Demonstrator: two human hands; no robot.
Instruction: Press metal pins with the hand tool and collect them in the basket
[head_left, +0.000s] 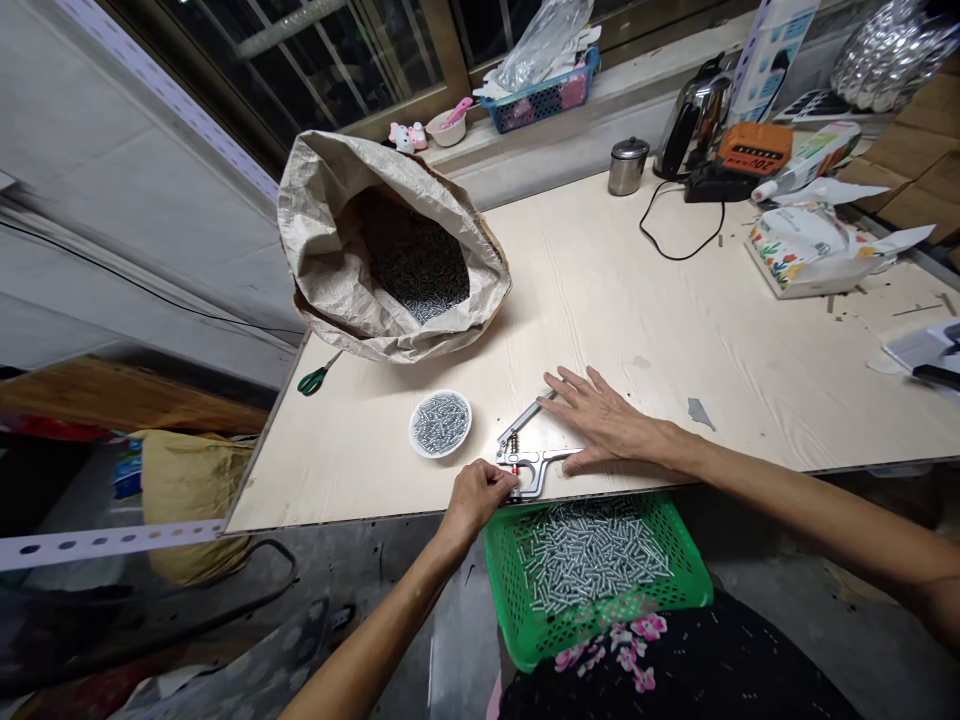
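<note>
Head view: the left hand (478, 495) is at the near edge of the wooden table (600, 300), its thumb and fingers drawn together against the lower end of a metal hand press (534, 468), next to a small red part; whether a piece is pinched between the fingertips cannot be told. The press lies on the tabletop between the two hands, its two handles angled apart toward the right hand (600, 415). That hand is spread, fingers apart from the thumb, the fingers at the end of the upper handle and the thumb by the lower one, not closed around either. Just beside the press, to the left, stands a white bowl (433, 455) filled with small metal pieces (441, 422). Below the table edge, at the person's lap, a green basket (502, 590) holds many more silvery metal pieces. Farther back, an open sack (322, 220) leans with its mouth toward the person, dark and shiny pieces inside, and green-handled scissors (313, 381) lie near the table's left edge.
</note>
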